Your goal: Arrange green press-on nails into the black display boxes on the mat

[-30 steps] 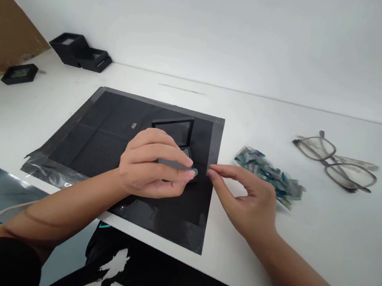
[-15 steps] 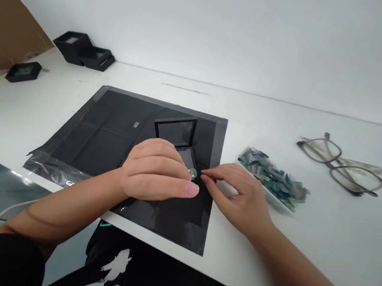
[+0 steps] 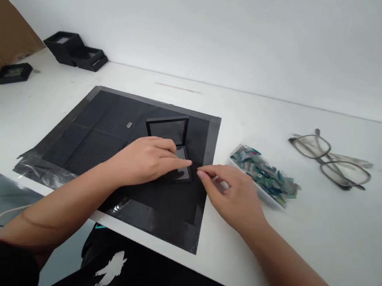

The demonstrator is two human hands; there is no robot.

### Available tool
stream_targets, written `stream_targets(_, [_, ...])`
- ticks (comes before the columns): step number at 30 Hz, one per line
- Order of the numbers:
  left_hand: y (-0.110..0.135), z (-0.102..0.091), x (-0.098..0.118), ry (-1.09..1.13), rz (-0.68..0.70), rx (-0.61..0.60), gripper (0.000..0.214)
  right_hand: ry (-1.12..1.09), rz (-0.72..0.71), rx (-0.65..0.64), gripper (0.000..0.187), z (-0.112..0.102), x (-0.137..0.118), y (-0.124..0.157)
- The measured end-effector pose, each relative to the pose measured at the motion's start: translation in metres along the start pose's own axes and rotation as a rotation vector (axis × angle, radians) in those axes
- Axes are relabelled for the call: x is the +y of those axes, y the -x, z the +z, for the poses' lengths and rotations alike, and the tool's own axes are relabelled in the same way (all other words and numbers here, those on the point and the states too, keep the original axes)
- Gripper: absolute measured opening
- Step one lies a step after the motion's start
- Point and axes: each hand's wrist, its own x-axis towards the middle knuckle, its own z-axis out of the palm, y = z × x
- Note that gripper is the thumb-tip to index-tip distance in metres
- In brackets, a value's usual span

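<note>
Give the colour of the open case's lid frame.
The lid frame is black, best in head view.

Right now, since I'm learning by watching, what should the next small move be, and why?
Probably draw the left hand back from the open black case: it hides part of the inside, while the pinched right hand is beside the case.

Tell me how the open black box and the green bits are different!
The black box has straight edges and a raised lid; the green bits are small and jumbled. The box sits on the dark mat; the bits lie off it, to the right. Both share the white table.
</note>
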Motion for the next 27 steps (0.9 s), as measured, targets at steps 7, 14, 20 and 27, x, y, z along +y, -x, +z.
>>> stream_targets(7, [0.010, 0.001, 0.000, -0.067, -0.184, -0.267, 0.033, -0.026, 0.046, -0.051, 0.019, -0.001, 0.001, -0.001])
stream_targets(14, [0.040, -0.004, 0.029, -0.160, -0.196, -0.416, 0.047, -0.038, 0.032, -0.088, 0.020, 0.000, 0.003, -0.001])
stream_targets(20, [0.046, -0.002, 0.040, -0.131, -0.263, -0.397, 0.052, -0.071, -0.022, -0.116, 0.020, 0.000, 0.002, -0.001])
stream_targets(27, [0.051, 0.001, 0.032, -0.058, -0.253, -0.084, 0.048, -0.085, -0.035, -0.101, 0.017, -0.001, 0.004, -0.001])
